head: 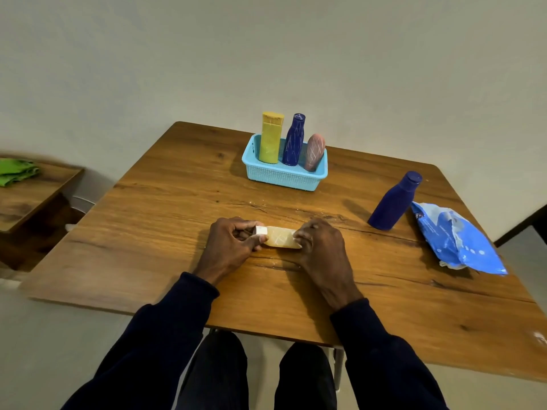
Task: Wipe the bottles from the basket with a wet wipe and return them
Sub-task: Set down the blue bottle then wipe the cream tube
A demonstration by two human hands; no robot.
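Observation:
A small pale amber bottle [279, 237] with a white cap lies sideways over the table's middle, white marks across its body. My left hand [233, 244] grips its cap end. My right hand [321, 247] grips its other end; a wipe in that hand cannot be made out. The light blue basket [284, 176] stands at the back with a yellow bottle [270, 137], a dark blue bottle [294, 140] and a pink bottle [314, 152], the blue and pink ones streaked with white. A second dark blue bottle [395, 201] stands on the table at right.
A blue wet-wipe pack [455, 241] lies beside the standing blue bottle near the table's right edge. The wooden table [165, 220] meets a pale wall behind. A lower side table [26, 196] at left carries a green cloth [16, 171].

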